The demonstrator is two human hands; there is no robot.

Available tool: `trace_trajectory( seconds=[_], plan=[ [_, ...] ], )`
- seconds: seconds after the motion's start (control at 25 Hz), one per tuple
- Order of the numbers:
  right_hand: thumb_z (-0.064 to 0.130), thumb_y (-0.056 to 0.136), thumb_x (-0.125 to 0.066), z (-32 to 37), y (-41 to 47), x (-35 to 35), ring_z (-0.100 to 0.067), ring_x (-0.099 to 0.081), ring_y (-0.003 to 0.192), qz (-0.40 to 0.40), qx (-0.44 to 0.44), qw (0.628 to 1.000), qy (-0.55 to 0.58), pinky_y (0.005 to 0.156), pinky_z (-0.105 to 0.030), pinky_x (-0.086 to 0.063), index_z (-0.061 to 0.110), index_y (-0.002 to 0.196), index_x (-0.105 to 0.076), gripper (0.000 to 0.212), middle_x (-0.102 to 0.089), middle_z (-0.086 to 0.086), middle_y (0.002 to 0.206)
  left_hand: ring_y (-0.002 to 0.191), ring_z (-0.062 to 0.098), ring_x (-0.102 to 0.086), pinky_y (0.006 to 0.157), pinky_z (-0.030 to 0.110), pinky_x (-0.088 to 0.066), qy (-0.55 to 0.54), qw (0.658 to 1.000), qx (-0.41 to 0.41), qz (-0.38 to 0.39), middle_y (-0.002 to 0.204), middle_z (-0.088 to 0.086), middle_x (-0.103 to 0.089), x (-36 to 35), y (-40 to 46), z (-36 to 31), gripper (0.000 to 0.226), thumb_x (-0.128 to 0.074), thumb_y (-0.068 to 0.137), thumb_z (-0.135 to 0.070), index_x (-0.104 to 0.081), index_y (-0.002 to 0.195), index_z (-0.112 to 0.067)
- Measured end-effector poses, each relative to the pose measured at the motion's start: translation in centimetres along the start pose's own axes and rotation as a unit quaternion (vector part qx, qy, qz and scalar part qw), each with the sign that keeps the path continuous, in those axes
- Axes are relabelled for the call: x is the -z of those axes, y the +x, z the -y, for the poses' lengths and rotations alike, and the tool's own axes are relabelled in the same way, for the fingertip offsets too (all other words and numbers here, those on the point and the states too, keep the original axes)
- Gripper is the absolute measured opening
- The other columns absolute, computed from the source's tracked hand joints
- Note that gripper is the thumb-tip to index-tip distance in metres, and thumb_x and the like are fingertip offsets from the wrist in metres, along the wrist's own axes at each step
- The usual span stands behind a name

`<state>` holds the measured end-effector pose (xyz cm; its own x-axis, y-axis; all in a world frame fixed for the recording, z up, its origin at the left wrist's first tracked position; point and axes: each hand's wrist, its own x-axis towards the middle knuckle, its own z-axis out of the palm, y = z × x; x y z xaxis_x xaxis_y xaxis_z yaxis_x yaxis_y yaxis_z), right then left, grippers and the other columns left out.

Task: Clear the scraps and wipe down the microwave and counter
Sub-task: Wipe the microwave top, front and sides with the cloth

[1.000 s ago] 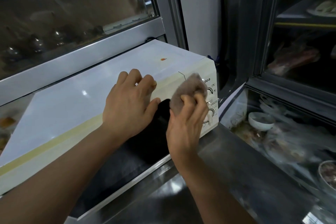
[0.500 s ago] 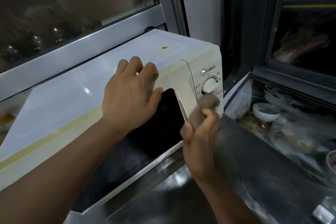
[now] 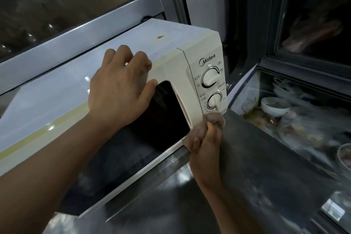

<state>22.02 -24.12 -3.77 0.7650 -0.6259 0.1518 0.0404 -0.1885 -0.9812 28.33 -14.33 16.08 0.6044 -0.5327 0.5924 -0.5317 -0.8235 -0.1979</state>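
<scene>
Left hand [image 3: 121, 89] rests open on microwave [image 3: 171, 43] edge; right hand [image 3: 206, 150] grips cloth [image 3: 212, 121].

The single head-worn view looks forward and down from close above the cream boxy microwave [image 3: 190, 59], facing its dial panel, with the steel counter [image 3: 256, 167] below it.
</scene>
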Motion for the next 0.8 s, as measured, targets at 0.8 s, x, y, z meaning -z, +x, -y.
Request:
trace_trajectory(
  seconds=[0.8],
  plan=[
    [-0.001,0.091,-0.048,-2.8,8.5,2.7,-0.031,-0.046,0.124,-0.064,-0.081,0.994,-0.023,0.097,-0.006,-0.029,-0.003,0.141,-0.031,0.053,-0.041,-0.023,0.136,0.093,0.031,-0.046,0.056,0.029,-0.029,0.012,1.0,-0.002,-0.006,0.096,0.008,-0.049,-0.2,0.0,0.0,0.037,-0.05,0.081,-0.041,-0.058,0.108,-0.016]
  ],
)
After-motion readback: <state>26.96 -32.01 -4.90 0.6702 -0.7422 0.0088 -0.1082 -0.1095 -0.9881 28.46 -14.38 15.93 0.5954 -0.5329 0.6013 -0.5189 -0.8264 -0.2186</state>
